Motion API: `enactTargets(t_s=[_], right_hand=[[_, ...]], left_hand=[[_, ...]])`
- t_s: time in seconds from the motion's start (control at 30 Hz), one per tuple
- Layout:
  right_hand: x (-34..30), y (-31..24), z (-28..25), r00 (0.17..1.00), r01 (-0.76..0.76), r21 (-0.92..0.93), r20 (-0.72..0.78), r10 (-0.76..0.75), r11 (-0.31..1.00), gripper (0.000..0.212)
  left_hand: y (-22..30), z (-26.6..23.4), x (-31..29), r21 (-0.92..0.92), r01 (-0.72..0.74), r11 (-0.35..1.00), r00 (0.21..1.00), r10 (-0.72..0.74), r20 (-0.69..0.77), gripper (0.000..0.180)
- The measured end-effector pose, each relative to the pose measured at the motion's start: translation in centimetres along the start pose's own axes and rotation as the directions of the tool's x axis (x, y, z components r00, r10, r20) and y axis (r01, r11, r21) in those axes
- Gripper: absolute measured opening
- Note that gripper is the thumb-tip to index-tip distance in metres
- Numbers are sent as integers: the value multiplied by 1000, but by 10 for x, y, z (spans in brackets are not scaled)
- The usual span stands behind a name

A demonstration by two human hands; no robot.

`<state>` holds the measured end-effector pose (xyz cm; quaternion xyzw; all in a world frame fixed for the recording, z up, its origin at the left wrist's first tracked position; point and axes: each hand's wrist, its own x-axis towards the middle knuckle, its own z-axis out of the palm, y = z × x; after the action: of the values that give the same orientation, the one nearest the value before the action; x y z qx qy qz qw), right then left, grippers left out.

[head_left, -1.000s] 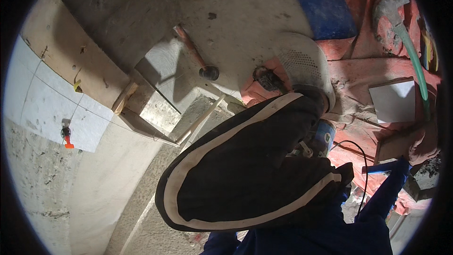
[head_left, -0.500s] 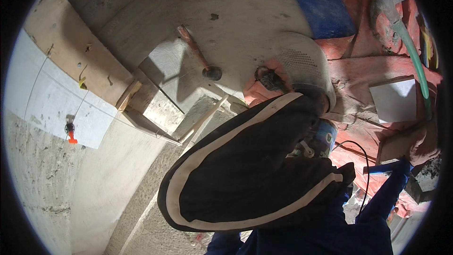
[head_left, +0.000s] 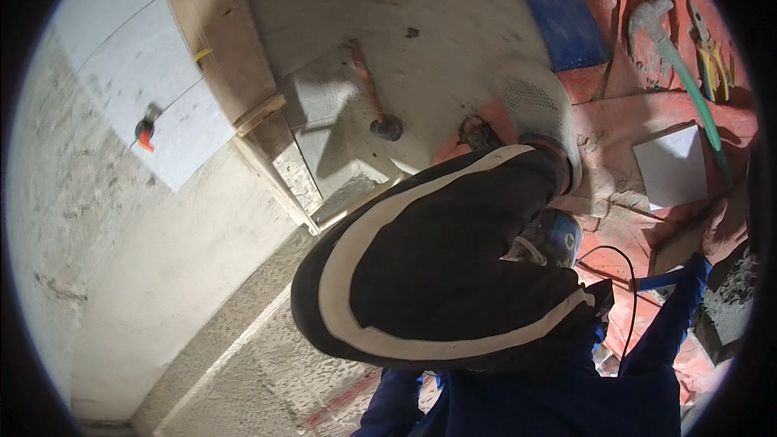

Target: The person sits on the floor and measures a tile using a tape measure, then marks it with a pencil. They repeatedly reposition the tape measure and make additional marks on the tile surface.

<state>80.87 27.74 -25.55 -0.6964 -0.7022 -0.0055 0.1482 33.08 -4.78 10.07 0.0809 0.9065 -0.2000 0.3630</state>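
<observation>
At the far right my right hand [head_left: 723, 231] is in shadow, its fingers appearing curled on the edge of a brown flat panel [head_left: 678, 248]. Close below it are a dark container with grey mortar-like material [head_left: 730, 299] and a blue bar [head_left: 660, 282]. A white square tile [head_left: 673, 168] lies just beyond the panel on a red sheet [head_left: 603, 133]. My left hand is out of sight; only its dark blue sleeve [head_left: 395, 400] shows at the lower edge. My bent leg in black, light-striped trousers [head_left: 453, 251] covers the middle.
A green-handled hammer [head_left: 676, 57] and yellow-handled pliers [head_left: 711, 57] lie at the upper right. A partly hidden can [head_left: 562, 236] stands beside my leg, near a black cable [head_left: 630, 275]. To the left are pale tiles with an orange-red clip [head_left: 146, 136] and a wooden board [head_left: 218, 24].
The view has shifted, so the tiles and board at left appear farther right and higher. My right hand appears higher beside the panel. The pliers now show more fully.
</observation>
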Motion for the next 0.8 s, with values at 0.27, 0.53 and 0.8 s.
enactTargets(t_s=[0.27, 0.53, 0.8], right_hand=[[9, -3, 12, 994, 58, 85, -99, -50, 995, 61], [12, 0, 30, 992, 25, 5, -121, -24, 1000, 64], [42, -19, 26, 974, -218, -129, -95, 207, 967, 70]], left_hand=[[25, 18, 70, -122, -299, 946, 951, 306, 48, 47], [54, -63, 72, -474, -557, 682, 781, 625, -19, 39], [-8, -94, 93, -599, -662, 450, 651, 742, -162, 41]])
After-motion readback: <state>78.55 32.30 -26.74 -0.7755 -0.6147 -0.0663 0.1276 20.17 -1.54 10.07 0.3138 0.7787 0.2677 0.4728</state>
